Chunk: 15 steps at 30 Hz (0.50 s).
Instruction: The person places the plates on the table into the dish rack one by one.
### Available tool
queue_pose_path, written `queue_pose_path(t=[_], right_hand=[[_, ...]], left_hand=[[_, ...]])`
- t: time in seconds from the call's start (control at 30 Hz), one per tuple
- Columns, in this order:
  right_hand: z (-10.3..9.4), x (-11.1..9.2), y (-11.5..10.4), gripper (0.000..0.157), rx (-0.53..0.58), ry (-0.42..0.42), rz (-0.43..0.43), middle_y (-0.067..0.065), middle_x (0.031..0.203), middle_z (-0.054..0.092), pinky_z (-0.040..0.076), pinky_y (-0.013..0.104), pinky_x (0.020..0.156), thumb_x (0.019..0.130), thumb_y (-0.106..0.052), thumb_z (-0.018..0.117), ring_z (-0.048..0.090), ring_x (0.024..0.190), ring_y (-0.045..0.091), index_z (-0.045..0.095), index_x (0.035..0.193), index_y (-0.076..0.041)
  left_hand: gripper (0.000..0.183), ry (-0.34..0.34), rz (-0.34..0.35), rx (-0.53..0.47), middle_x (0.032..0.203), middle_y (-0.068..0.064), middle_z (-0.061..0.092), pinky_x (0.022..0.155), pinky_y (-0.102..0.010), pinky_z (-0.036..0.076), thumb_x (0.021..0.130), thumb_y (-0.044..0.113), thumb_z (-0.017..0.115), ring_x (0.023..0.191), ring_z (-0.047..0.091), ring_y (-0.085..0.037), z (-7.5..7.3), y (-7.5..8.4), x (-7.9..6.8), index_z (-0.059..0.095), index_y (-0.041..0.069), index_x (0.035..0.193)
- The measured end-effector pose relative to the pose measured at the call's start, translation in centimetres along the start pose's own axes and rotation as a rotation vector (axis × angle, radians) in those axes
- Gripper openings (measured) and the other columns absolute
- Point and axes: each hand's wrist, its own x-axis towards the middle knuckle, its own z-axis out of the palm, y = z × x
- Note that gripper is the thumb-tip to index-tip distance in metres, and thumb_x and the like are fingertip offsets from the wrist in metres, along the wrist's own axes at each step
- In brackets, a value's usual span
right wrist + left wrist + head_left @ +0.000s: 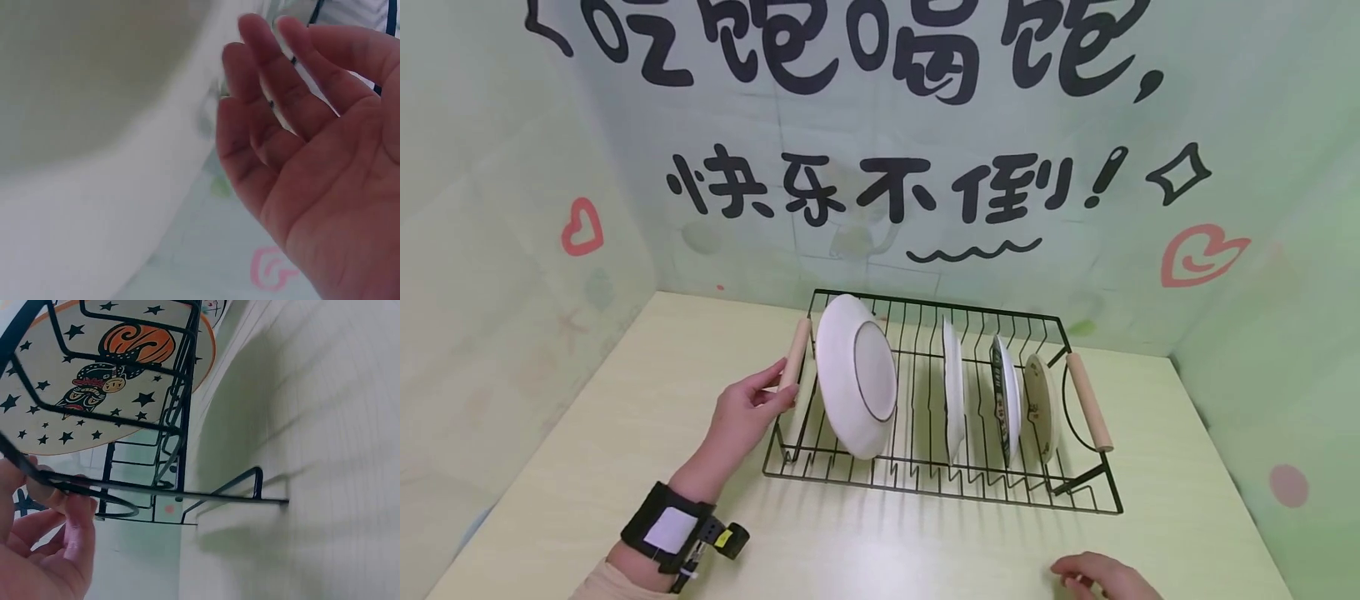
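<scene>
A black wire dish rack (917, 492) stands on the table, with a wooden handle at either end. My left hand (752, 408) pinches the left wooden handle (795, 354) between thumb and fingers; the left wrist view shows the hand (56, 544) at the same handle. Just right of it a deep white plate (842, 375) leans in the rack, and its other side shows a star-and-squirrel print (112, 381) in the left wrist view. Low at the right, my right hand (1108, 575) is over the table in front of the rack, fingers loosely bent and holding nothing (312, 144).
Further right in the rack stand a white plate (953, 392), a dark-patterned plate (1006, 400) and a beige plate (1040, 408). The right wooden handle (1088, 404) is beyond them. A printed backdrop (895, 258) rises behind the table (880, 542) and along its sides.
</scene>
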Motion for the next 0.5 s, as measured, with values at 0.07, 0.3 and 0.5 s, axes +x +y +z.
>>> queue_pose_path(t=[0.07, 0.3, 0.5], right_hand=[[-1.4, -0.8, 0.7, 0.017, -0.03, -0.012, 0.149, -0.007, 0.088, 0.061, 0.046, 0.024, 0.059, 0.089, -0.014, 0.06, 0.048, 0.071, -0.004, 0.066, 0.103, -0.006], [-5.5, -2.1, 2.5, 0.025, -0.212, 0.096, 0.3, -0.002, 0.093, 0.062, 0.048, 0.031, 0.066, 0.087, -0.015, 0.062, 0.055, 0.075, 0.003, 0.064, 0.109, -0.005], [-8.3, -2.0, 2.6, 0.03, -0.326, 0.255, 0.31, 0.006, 0.095, 0.063, 0.047, 0.042, 0.067, 0.085, -0.012, 0.062, 0.059, 0.083, 0.026, 0.061, 0.113, -0.002]], left_hand=[[0.06, -0.018, 0.019, 0.047, 0.11, -0.01, 0.061, 0.068, -0.025, 0.049, 0.089, 0.042, 0.059, 0.083, 0.063, -0.015, -0.3, 0.1, -0.1, 0.048, 0.01, 0.138], [0.05, -0.065, 0.111, 0.315, 0.114, -0.012, 0.06, 0.066, -0.033, 0.047, 0.093, 0.035, 0.055, 0.094, 0.058, -0.023, -1.8, 0.7, -0.9, 0.052, 0.006, 0.134], [0.046, -0.138, 0.169, 0.433, 0.123, -0.016, 0.055, 0.072, -0.036, 0.05, 0.094, 0.027, 0.056, 0.096, 0.058, -0.026, -2.9, 1.6, -1.3, 0.052, 0.002, 0.132]])
